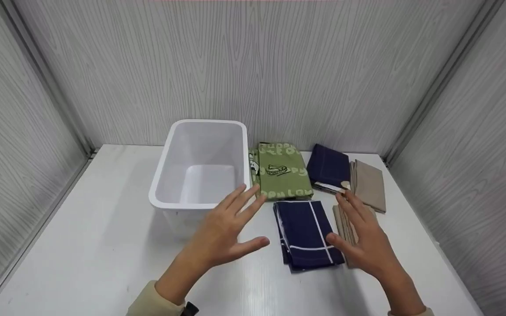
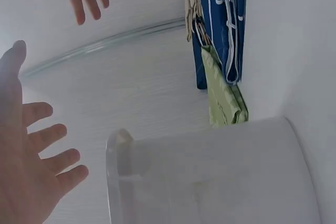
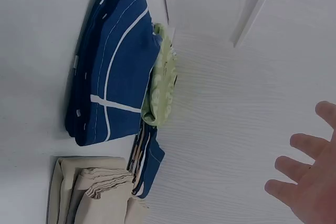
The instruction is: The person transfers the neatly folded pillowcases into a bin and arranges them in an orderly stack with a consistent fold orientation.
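My left hand [image 1: 222, 232] hovers in front of the near right corner of a white plastic bin [image 1: 209, 142], fingers spread and holding nothing. My right hand [image 1: 367, 241] is held over a folded beige cloth [image 1: 340, 219], partly hiding it, with its fingers extended. Between the hands lies a folded navy cloth with white lines [image 1: 303, 228]. Behind that, a folded green cloth with pale lettering [image 1: 284, 180] sits beside the bin. In the left wrist view, spread fingers [image 2: 55, 161] show apart from the bin; the right wrist view likewise shows empty fingers [image 3: 294, 169].
At the back right lie another folded navy cloth [image 1: 328, 164] and a second beige cloth [image 1: 370, 186], side by side. Everything stands on a white table [image 1: 86, 245]. Grey wood-grain panels [image 1: 253, 66] close off the back and both sides.
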`<state>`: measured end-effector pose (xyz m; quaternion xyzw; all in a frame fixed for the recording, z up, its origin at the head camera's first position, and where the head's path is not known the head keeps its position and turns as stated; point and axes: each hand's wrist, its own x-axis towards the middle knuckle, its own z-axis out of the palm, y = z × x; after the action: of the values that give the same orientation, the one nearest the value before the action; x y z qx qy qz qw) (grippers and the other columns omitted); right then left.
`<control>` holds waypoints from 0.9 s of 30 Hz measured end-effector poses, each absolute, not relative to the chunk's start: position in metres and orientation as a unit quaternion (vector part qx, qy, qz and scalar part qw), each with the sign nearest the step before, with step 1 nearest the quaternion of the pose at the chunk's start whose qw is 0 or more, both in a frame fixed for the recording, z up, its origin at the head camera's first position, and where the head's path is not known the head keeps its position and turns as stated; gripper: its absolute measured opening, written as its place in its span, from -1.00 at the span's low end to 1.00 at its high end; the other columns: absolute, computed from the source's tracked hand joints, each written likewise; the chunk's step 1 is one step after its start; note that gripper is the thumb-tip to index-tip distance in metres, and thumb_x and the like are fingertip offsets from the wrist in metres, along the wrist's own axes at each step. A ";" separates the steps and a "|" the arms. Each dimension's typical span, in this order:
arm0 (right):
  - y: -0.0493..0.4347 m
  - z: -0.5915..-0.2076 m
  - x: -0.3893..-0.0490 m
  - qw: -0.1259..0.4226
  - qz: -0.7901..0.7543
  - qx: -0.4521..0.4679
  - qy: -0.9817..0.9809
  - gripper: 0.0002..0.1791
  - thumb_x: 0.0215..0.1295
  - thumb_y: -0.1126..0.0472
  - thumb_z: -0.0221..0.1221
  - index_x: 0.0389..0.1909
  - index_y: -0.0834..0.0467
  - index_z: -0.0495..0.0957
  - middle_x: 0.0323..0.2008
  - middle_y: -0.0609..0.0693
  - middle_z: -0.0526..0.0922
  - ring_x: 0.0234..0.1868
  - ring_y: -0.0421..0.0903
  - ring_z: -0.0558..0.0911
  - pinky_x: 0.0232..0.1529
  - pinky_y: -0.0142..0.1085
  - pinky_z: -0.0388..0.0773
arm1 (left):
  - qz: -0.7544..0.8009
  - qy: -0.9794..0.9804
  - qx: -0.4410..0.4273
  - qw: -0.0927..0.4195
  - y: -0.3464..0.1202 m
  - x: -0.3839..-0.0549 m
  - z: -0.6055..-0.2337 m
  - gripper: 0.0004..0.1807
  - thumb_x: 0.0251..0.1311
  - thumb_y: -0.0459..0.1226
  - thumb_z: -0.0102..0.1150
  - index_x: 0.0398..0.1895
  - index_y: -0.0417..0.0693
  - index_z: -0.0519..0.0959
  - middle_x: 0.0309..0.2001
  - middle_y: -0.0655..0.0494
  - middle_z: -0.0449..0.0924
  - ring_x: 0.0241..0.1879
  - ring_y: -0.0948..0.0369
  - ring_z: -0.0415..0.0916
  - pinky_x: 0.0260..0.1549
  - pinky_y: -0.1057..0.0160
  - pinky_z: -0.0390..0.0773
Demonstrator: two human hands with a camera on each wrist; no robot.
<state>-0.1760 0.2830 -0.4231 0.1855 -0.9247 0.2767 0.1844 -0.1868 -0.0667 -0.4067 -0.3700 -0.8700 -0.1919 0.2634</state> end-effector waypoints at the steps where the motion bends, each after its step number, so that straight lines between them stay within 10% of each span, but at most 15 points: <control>1: 0.283 -0.425 -0.176 0.184 0.281 0.185 -0.924 -0.04 0.16 -0.05 0.38 0.55 -0.20 0.12 0.57 -0.11 0.06 0.53 0.17 0.11 0.17 0.44 0.27 | -0.200 -0.865 -0.376 0.264 -0.063 -0.186 -0.410 -0.11 0.28 0.33 0.00 0.52 0.02 0.25 0.52 0.03 0.18 0.50 -0.02 0.10 0.39 0.01 0.27; 27: 0.284 -0.478 -0.195 0.159 0.357 0.164 -0.906 -0.13 0.24 0.02 0.30 0.55 -0.17 0.14 0.56 -0.07 0.08 0.53 0.14 0.14 0.35 0.34 0.10 | -0.387 -0.862 -0.319 0.070 -0.020 -0.206 -0.473 -0.25 0.33 0.21 0.03 0.54 0.26 0.21 0.51 0.21 0.20 0.46 0.11 0.18 0.31 -0.12 0.34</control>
<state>-0.1947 0.2843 -0.4781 0.1636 -0.9058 0.3571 0.1587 -0.2058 -0.0200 -0.4726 -0.3193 -0.8623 -0.3868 0.0697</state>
